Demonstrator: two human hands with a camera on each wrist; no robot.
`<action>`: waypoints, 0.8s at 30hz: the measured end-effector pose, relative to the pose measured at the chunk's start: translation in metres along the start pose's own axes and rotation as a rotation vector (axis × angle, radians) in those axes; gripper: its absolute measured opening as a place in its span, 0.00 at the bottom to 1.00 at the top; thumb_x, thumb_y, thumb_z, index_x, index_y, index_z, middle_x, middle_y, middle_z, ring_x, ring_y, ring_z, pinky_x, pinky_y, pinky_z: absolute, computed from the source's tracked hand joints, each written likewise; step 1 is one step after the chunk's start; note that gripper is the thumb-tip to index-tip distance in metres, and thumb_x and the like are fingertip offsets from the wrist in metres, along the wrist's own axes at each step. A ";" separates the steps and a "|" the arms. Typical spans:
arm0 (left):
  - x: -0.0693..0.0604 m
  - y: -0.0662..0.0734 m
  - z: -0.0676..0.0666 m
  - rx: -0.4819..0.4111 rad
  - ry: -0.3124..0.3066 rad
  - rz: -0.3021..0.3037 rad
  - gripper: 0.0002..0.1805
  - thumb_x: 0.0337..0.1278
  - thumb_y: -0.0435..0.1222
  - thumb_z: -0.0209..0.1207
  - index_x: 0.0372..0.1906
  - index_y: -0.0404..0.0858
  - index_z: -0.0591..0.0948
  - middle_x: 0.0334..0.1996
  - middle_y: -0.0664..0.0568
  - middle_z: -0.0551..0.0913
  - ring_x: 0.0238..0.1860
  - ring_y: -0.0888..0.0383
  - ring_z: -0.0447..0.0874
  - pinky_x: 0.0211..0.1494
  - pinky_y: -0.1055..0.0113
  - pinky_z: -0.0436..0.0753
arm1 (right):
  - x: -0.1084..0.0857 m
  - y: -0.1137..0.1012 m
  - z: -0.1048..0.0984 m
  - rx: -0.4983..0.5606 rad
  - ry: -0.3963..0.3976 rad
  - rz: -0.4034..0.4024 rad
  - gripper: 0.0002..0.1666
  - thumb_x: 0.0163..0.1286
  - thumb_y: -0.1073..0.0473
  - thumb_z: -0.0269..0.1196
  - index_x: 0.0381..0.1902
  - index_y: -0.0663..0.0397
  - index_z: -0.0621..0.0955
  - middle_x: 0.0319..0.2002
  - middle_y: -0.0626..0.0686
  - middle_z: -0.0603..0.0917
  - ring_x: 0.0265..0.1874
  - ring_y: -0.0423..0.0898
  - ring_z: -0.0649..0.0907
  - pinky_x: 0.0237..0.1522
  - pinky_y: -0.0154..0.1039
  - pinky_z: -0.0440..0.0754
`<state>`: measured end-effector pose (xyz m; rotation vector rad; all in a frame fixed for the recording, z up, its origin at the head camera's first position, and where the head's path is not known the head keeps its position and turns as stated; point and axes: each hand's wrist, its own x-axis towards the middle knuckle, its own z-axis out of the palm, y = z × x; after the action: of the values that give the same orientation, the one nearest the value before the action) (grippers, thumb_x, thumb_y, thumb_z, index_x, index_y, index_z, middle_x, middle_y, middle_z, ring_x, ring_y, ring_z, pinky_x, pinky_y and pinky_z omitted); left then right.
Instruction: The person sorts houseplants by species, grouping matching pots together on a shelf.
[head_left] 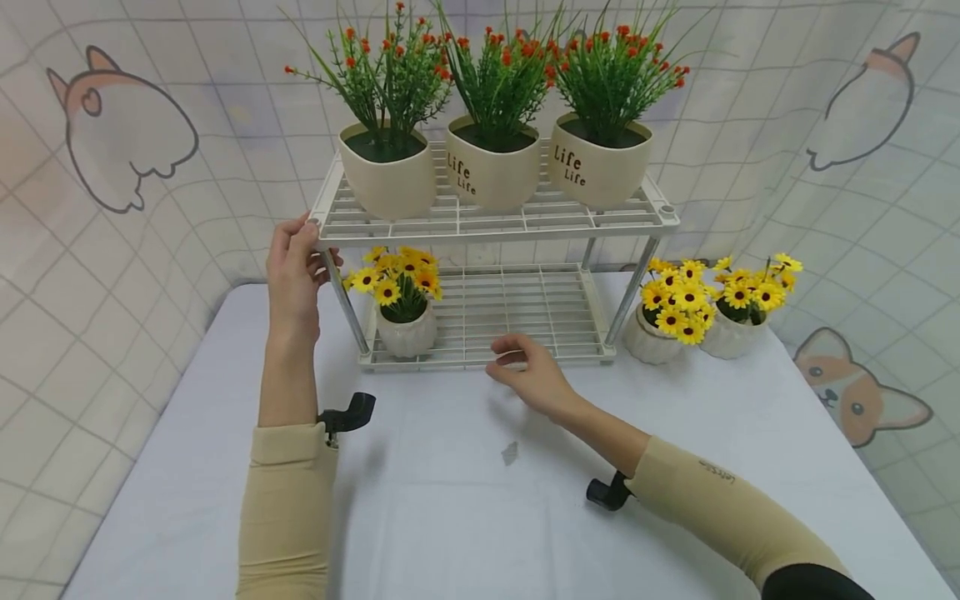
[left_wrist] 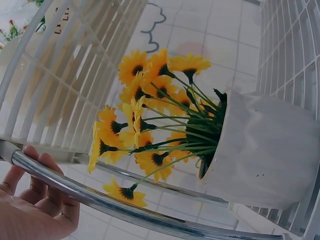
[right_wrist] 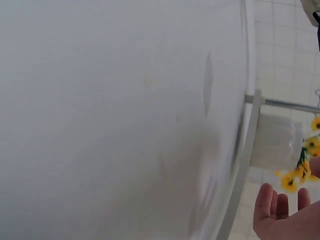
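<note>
My left hand (head_left: 294, 267) grips the upper left corner of the white two-tier rack (head_left: 487, 237); in the left wrist view the fingers of the hand (left_wrist: 37, 200) curl behind its metal post (left_wrist: 115, 202). A white pot with yellow flowers (head_left: 406, 332) stands upright at the left end of the lower shelf, just right of that post. My right hand (head_left: 536, 379), fingers loosely bent and holding nothing, hovers by the front edge of the lower shelf. The right wrist view has this hand (right_wrist: 290, 217) near the potted yellow flowers (right_wrist: 277, 142), apart from them.
On the upper shelf three cream pots (head_left: 495, 171) with red-flowered greenery stand in a row. Two white pots with yellow flowers (head_left: 656, 333) are on the white-covered table (head_left: 450, 517), right of the rack. A patterned curtain (head_left: 247, 108) hangs behind. A small grey patch (head_left: 510, 453) marks the cloth.
</note>
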<state>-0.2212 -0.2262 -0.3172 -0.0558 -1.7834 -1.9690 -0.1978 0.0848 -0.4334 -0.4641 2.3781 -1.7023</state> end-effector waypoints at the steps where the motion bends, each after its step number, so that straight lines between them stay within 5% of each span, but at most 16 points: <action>1: 0.000 0.000 0.000 0.003 0.002 0.000 0.16 0.78 0.47 0.49 0.59 0.44 0.76 0.35 0.49 0.77 0.36 0.54 0.76 0.44 0.63 0.70 | -0.003 0.001 -0.005 0.010 0.009 0.001 0.24 0.72 0.59 0.67 0.62 0.62 0.75 0.62 0.63 0.77 0.59 0.55 0.79 0.56 0.51 0.78; 12: 0.001 0.000 -0.002 0.004 0.004 -0.021 0.16 0.78 0.47 0.50 0.59 0.45 0.76 0.35 0.49 0.77 0.36 0.55 0.77 0.44 0.63 0.71 | -0.030 0.018 -0.059 0.128 0.146 0.066 0.26 0.76 0.62 0.63 0.65 0.70 0.70 0.63 0.68 0.72 0.58 0.53 0.77 0.50 0.33 0.79; 24: 0.000 0.001 -0.001 0.008 0.003 -0.013 0.15 0.78 0.48 0.50 0.57 0.44 0.77 0.34 0.50 0.77 0.36 0.54 0.76 0.45 0.62 0.72 | -0.061 0.031 -0.108 0.156 0.242 0.177 0.31 0.80 0.58 0.59 0.70 0.71 0.62 0.66 0.67 0.68 0.50 0.37 0.77 0.52 0.32 0.80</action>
<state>-0.2206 -0.2269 -0.3161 -0.0388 -1.7941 -1.9697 -0.1802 0.2119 -0.4297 -0.0222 2.3331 -1.9351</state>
